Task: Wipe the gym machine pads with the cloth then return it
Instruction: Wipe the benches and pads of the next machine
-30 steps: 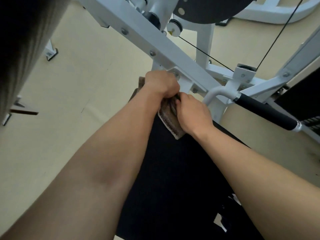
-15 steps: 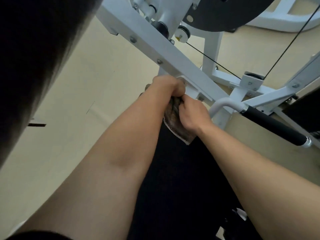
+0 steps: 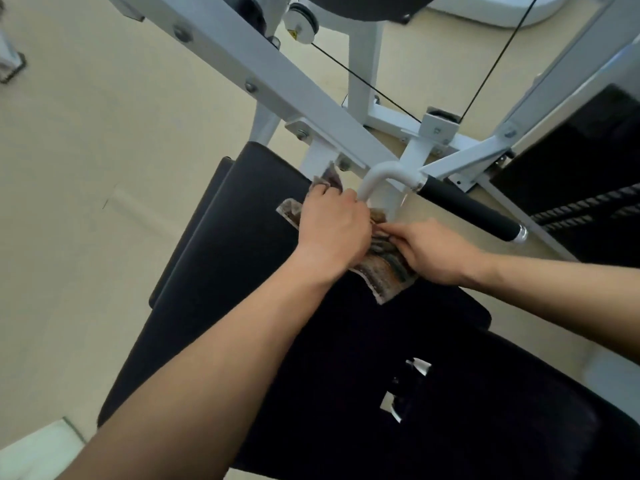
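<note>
A brown patterned cloth (image 3: 382, 271) lies bunched on the black seat pad (image 3: 221, 258) of a white gym machine, near the pad's far edge. My left hand (image 3: 334, 228) presses down on the cloth with fingers curled over its far part. My right hand (image 3: 429, 251) pinches the cloth's right side with its fingertips. Part of the cloth is hidden under both hands. A corner of it sticks up by the white frame bracket.
The white frame beam (image 3: 270, 84) crosses diagonally just beyond the hands. A white curved bar with a black foam handle (image 3: 471, 211) juts out to the right. Thin black cables (image 3: 363, 81) run behind. Beige floor (image 3: 86, 168) lies to the left.
Both hands have come back from the frame beam toward me with the cloth, which now lies more spread on the pad. The view has risen, showing more of the pad.
</note>
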